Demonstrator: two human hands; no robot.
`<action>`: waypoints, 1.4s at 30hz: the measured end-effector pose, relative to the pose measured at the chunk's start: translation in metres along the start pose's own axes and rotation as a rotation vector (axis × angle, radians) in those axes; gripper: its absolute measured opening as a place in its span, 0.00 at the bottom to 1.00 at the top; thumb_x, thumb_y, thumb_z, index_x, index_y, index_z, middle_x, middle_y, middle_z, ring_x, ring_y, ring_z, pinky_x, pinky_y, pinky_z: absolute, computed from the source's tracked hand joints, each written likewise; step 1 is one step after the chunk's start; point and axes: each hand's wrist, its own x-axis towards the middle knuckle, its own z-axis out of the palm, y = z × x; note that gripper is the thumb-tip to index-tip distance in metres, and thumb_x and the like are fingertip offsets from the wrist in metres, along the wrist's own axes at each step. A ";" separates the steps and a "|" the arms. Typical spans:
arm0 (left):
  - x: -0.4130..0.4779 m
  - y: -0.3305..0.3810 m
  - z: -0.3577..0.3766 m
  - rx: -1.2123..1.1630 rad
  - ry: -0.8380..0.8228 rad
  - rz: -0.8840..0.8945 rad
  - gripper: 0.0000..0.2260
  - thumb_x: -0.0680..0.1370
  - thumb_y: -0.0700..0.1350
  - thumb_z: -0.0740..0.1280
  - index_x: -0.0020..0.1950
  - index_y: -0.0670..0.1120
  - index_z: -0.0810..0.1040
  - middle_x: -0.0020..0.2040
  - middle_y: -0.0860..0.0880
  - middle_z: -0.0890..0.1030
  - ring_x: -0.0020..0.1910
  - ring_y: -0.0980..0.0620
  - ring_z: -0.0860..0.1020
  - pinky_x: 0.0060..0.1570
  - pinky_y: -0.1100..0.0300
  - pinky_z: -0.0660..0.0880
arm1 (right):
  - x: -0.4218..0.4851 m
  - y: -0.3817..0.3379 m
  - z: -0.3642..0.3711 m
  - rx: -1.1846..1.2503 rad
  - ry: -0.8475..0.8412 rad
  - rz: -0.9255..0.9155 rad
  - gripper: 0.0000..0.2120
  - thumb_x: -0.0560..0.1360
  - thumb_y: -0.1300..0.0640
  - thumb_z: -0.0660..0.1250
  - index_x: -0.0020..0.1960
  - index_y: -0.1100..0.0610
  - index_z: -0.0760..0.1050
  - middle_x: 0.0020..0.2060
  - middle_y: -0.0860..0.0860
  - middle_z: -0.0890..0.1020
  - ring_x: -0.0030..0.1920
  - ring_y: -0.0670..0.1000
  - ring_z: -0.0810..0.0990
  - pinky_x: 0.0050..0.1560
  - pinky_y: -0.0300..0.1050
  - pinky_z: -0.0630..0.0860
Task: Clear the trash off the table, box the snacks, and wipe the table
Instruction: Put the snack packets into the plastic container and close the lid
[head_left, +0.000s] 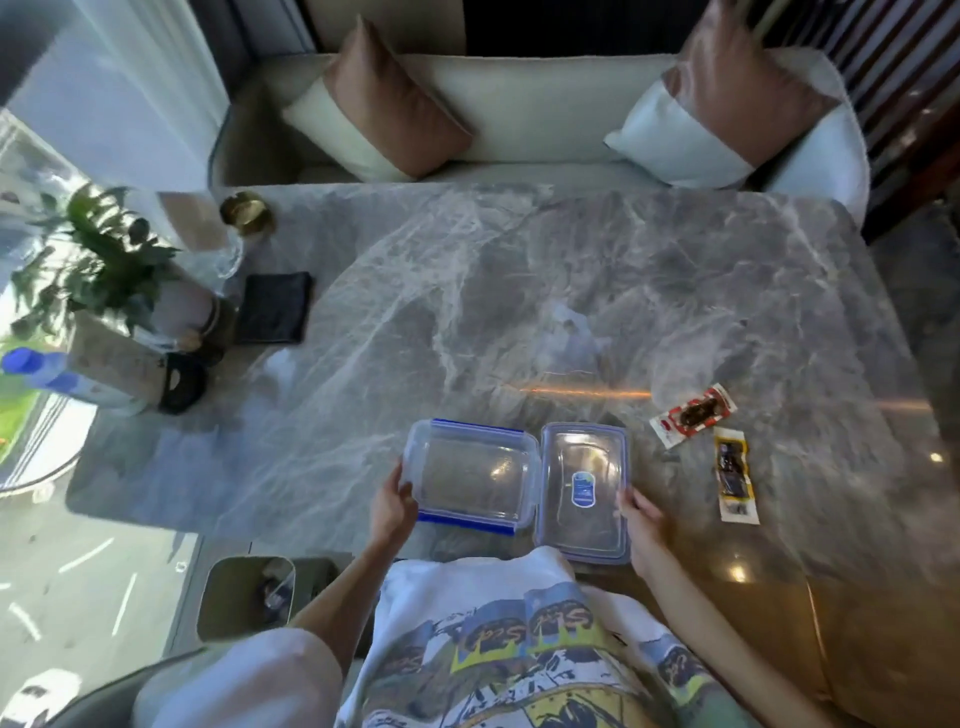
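A clear plastic box (470, 475) with blue clips sits empty near the front edge of the grey marble table (519, 291). My left hand (392, 506) grips its left wall. Right beside the box lies its clear lid (584, 491) with a blue label, and my right hand (641, 522) holds the lid's right edge. Two wrapped snacks lie to the right: a red-and-white packet (693, 415) and a yellow-edged packet (733, 475). A dark folded cloth (272, 307) rests at the table's left.
A potted plant (98, 275), a blue-capped bottle (57, 376), a gold dish (247, 212) and a black object (182, 382) crowd the table's left end. A waste bin (249, 597) with trash in it stands on the floor at the lower left. A sofa with cushions (384, 104) lies beyond.
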 end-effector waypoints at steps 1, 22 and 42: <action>-0.004 0.000 0.001 -0.013 0.002 0.006 0.24 0.77 0.31 0.56 0.73 0.43 0.69 0.55 0.35 0.82 0.38 0.46 0.77 0.36 0.56 0.72 | -0.001 0.002 0.007 -0.019 0.002 -0.004 0.20 0.79 0.64 0.64 0.71 0.65 0.69 0.56 0.58 0.79 0.38 0.46 0.74 0.36 0.32 0.76; -0.029 0.004 -0.023 0.044 -0.181 0.032 0.32 0.78 0.39 0.64 0.78 0.43 0.52 0.73 0.38 0.66 0.69 0.38 0.69 0.66 0.43 0.70 | -0.018 -0.002 0.024 -1.142 -0.096 -0.412 0.31 0.77 0.63 0.67 0.77 0.54 0.60 0.76 0.57 0.60 0.75 0.57 0.61 0.73 0.49 0.61; -0.008 0.203 0.165 0.355 -0.359 0.330 0.17 0.75 0.36 0.59 0.60 0.41 0.79 0.59 0.37 0.81 0.60 0.37 0.78 0.57 0.48 0.75 | 0.055 -0.097 -0.132 -0.642 0.298 -0.211 0.16 0.77 0.56 0.66 0.64 0.56 0.79 0.59 0.58 0.83 0.60 0.57 0.81 0.58 0.48 0.76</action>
